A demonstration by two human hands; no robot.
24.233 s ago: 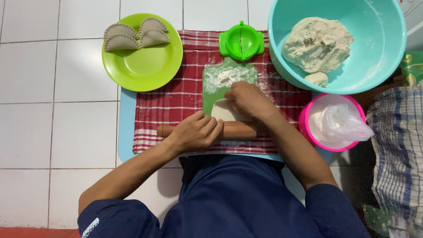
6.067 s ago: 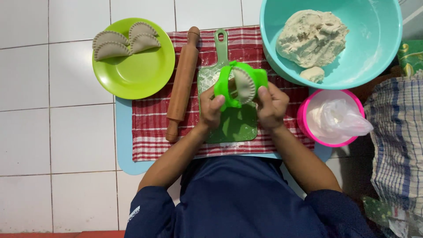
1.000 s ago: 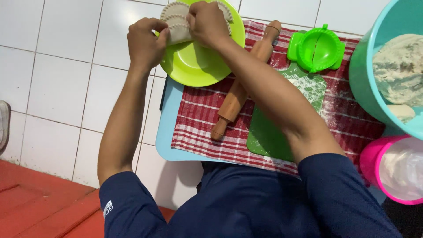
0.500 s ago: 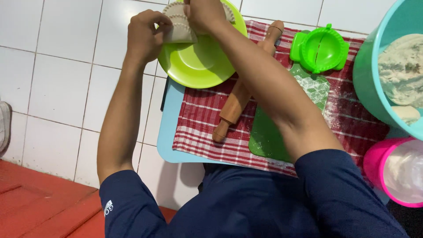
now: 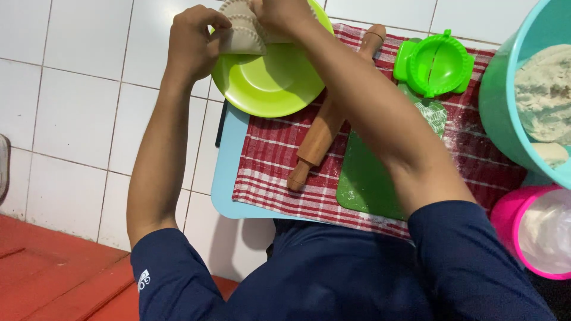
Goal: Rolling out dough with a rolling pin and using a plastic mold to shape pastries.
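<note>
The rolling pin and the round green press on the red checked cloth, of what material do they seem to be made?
Rolling pin: apparently wood, matte brown, with turned handles. Green press: probably moulded plastic, glossy and evenly bright, with a ridged rim.

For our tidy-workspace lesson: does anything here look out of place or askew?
The rolling pin lies slantwise across the checked cloth, and flour dusts the green board. Nothing looks spilled or damaged. Both hands hold a crimped dumpling over the green plate.

Glossy plastic plate (image 5: 270,83); matt, floury dough dumpling (image 5: 242,32); smooth wooden rolling pin (image 5: 330,122); woven checked cloth (image 5: 279,154); shiny plastic press (image 5: 436,64).
</note>
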